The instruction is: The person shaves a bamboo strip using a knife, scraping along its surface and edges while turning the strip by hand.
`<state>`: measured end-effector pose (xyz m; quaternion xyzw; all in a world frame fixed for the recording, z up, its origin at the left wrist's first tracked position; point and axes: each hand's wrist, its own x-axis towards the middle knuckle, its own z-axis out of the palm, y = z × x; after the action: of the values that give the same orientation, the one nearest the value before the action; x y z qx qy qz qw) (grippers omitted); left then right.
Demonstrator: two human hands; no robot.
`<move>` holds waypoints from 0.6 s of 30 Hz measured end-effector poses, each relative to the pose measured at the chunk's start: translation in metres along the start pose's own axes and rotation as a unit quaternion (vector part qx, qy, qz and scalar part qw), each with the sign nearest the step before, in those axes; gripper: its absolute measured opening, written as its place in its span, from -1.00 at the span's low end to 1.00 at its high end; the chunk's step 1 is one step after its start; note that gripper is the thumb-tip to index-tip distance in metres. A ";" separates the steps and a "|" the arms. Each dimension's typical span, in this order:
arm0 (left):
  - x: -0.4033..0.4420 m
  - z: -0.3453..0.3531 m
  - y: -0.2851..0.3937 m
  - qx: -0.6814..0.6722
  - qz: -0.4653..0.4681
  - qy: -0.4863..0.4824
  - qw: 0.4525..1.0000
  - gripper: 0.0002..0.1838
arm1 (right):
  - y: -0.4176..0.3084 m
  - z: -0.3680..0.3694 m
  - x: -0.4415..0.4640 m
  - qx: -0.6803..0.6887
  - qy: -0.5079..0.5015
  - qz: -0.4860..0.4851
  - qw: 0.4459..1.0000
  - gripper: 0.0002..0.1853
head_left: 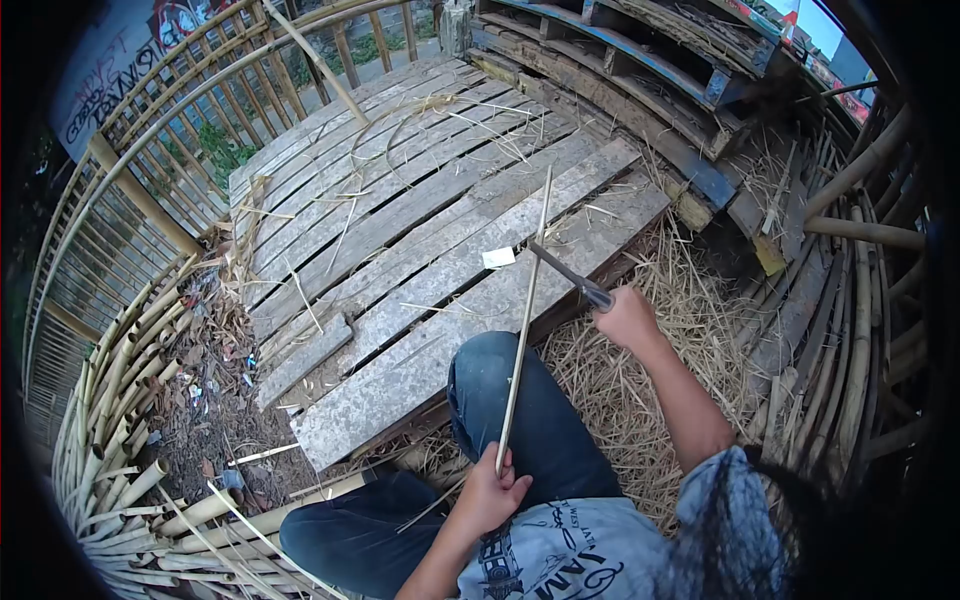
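Note:
My left hand [487, 496] is closed round the lower end of a long, thin bamboo strip [524, 335], close to my lap. The strip slants up across my raised knee and out over the wooden platform. In my right hand [628, 318] is the handle of a dark-bladed knife [572, 276], my fingers wrapped round it. Its blade points up and left, and the tip end meets or crosses the strip near the strip's upper part. Whether the edge touches the strip I cannot tell.
The slatted wooden platform [400, 240] lies ahead, with loose strips and a white scrap [498, 258] on it. Shavings [660, 380] cover the ground at right. Stacked pallets [640, 60] stand at the back right. Bamboo poles [130, 390] lie at left below a bamboo fence [190, 130].

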<state>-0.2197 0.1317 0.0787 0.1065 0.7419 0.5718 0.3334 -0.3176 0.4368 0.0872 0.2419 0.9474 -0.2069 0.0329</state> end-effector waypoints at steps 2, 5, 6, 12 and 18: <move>-0.007 0.001 -0.004 -0.002 0.015 0.003 1.000 -0.67 | 0.044 -0.013 0.028 -0.084 0.046 0.049 0.994 -0.75; 0.000 -0.001 -0.008 -0.069 0.012 -0.013 0.997 -0.64 | 0.064 -0.004 0.020 -0.158 0.012 0.062 0.985 -0.75; 0.006 -0.002 -0.005 -0.132 -0.005 -0.027 0.991 -0.64 | 0.069 0.004 0.009 -0.164 -0.010 0.067 0.984 -0.75; 0.018 -0.026 0.003 -0.327 -0.109 -0.156 0.926 -0.65 | 0.072 0.081 -0.062 0.246 -0.081 0.185 0.948 -0.74; 0.025 -0.025 0.008 -0.495 -0.141 -0.193 0.835 -0.69 | 0.004 0.033 -0.069 0.223 -0.007 -0.079 0.972 -0.76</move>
<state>-0.2556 0.1283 0.0796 -0.0707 0.2873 0.7775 0.5549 -0.2558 0.3958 0.0672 0.1660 0.8931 -0.4168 -0.0319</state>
